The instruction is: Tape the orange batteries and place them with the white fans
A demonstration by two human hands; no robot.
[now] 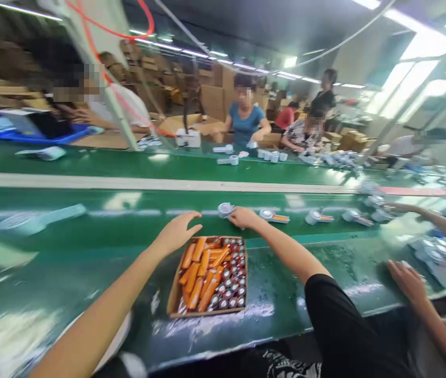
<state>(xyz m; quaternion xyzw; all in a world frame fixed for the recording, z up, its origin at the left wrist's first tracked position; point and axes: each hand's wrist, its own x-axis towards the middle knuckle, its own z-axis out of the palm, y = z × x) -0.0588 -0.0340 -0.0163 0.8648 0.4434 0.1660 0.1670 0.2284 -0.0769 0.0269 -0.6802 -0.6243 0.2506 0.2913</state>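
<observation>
Over the green conveyor belt, my right hand [244, 217] has its fingers closed on a pale grey round-headed housing [225, 210], which looks like a small handheld fan casing; its handle is hidden by the hand. My left hand [178, 231] hovers with thumb and fingers apart, holding nothing, near the back left of a cardboard box [173, 299]. Orange wrapped cylinders [199, 275], like battery cells, fill the box's left side. Small dark round parts with silvery ends [230, 286], like little motors, stand along its right side. Similar housings with orange inside [275, 216] lie to the right.
A pale green housing [41, 219] lies on the belt at left. A white divider strip [159, 183] runs between the belts. At right, a co-worker's hand [407, 281] rests near stacked housings [443, 257]. Other people sit across the line, with cardboard cartons behind.
</observation>
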